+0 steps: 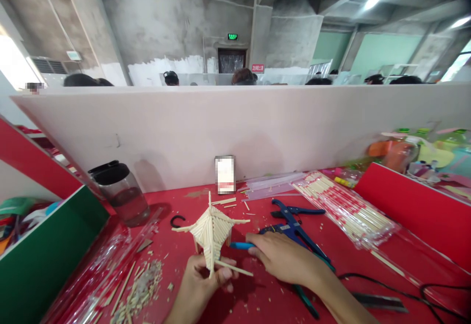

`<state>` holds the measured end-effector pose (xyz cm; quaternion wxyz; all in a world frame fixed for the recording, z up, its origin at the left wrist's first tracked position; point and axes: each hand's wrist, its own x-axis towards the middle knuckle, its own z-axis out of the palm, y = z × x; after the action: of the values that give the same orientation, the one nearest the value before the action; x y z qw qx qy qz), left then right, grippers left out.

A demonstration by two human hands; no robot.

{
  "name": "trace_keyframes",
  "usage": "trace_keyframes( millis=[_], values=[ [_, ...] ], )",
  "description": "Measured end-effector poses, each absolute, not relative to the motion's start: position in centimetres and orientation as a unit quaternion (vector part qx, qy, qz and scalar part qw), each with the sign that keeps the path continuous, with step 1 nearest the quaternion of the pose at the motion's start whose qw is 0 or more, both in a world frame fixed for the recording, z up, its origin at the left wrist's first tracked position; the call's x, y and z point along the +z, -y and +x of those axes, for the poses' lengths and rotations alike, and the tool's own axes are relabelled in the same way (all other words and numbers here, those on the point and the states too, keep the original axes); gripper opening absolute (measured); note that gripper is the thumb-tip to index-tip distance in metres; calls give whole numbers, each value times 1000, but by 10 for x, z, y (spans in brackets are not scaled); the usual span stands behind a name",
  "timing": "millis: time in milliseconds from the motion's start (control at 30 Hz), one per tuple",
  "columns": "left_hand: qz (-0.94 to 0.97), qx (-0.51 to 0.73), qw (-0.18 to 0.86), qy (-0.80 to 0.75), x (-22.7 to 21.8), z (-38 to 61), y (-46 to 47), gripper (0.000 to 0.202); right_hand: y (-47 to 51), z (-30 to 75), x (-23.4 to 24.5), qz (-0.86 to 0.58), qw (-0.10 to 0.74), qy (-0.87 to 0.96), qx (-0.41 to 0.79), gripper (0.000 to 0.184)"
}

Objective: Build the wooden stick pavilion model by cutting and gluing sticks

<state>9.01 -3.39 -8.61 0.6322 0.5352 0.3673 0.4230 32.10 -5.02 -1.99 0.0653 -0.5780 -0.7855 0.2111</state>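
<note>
A small model built of light wooden sticks, shaped like a roof, is held above the red table. My left hand grips its lower end with thumb and fingers closed. My right hand is closed on a blue glue gun, whose blue nozzle points left at the model's side.
Blue-handled cutters lie behind my right hand. A pack of wrapped chopsticks lies at the right, a black cord near the front right. A black-lidded jar stands at the left, stick scraps below it. A white partition runs behind.
</note>
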Motion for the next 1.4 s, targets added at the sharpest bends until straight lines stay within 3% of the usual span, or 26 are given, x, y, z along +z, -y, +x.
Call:
trace_keyframes(
  millis=[400,933,1400],
  values=[
    [528,410,640,-378,-71,93,36,53,48,319,-22,-563,73,793,218,26],
    [550,404,634,-363,-87,87,34,49,47,318,-32,-575,78,787,209,26],
    [527,415,639,-376,-70,94,36,51,49,310,-29,-584,104,783,187,35]
  ],
)
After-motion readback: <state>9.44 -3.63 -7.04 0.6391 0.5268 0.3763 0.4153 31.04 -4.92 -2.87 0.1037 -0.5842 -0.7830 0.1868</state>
